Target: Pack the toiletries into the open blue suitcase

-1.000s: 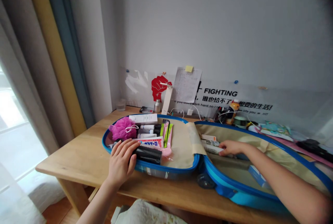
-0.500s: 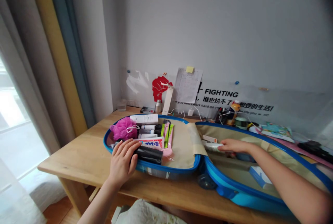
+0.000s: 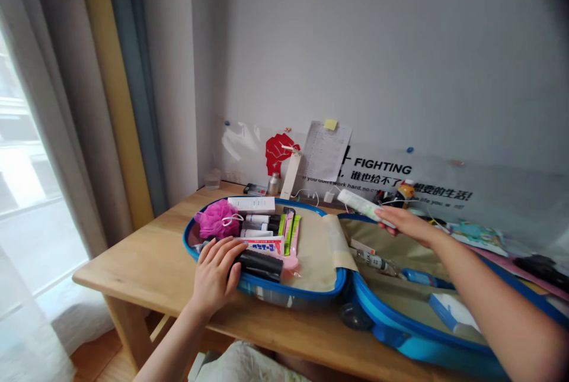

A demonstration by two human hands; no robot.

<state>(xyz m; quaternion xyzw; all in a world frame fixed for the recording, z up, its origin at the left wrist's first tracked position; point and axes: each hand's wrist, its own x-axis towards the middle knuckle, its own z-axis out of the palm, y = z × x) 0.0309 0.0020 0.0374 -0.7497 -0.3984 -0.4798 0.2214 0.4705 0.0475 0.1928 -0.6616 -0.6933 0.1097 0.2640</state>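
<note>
A blue suitcase (image 3: 267, 294) lies spread open, its two halves side by side. Resting over the front edge of the left half, my left hand (image 3: 217, 269) has its fingers stretched out beside a black cylindrical item (image 3: 260, 265) and a toothpaste tube (image 3: 265, 245). Behind these sit a purple bath puff (image 3: 217, 220), a white box (image 3: 251, 204), small white bottles (image 3: 258, 226) and slim green and pink packs (image 3: 291, 234). My right hand (image 3: 398, 222) grips a white tube (image 3: 358, 203), raised and tilted above the right half. Below it lie a clear bottle (image 3: 371, 259), a blue item (image 3: 424, 278) and a blue-and-white box (image 3: 448, 311).
The suitcase stands on a wooden table (image 3: 133, 252) against a grey wall. Along the back are a small metal bottle (image 3: 273, 183), a plastic cup (image 3: 212, 179), an orange-capped bottle (image 3: 406, 192) and cables. Curtains (image 3: 133, 103) hang at the left.
My right hand has lifted the white tube up out of the right half, uncovering the clear bottle and blue item. My left hand stays at the left half's edge. The view has shifted slightly.
</note>
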